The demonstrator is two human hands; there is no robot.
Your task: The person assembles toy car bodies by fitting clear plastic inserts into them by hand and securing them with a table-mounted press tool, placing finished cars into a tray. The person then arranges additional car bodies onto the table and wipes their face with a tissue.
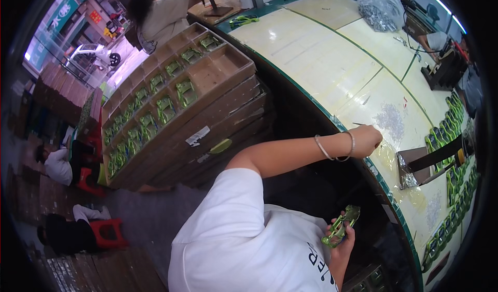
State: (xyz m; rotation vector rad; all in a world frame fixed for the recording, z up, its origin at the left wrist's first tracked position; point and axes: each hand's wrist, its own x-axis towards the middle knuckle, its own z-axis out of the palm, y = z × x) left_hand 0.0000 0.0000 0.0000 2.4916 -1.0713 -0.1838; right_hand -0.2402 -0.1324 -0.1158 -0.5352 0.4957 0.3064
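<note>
Right hand (346, 243): grip clamped on green part (340, 228), lower right. Left hand (365, 140): over bench (311, 43); grip closure cannot be told. Progress appears partial: tray (215, 75), upper left, partly filled; more parts (455, 185) line right edge.

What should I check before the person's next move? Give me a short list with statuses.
1. Green plastic frame held in the right hand: ok.
2. Both hands on that frame: not ok; the left hand is apart from it, at the worktable.
3. Small clear pieces near the left hand: ok.
4. Left hand gripping a piece: cannot tell from this angle.
5. Brown compartment tray holding similar green frames: ok.
</note>
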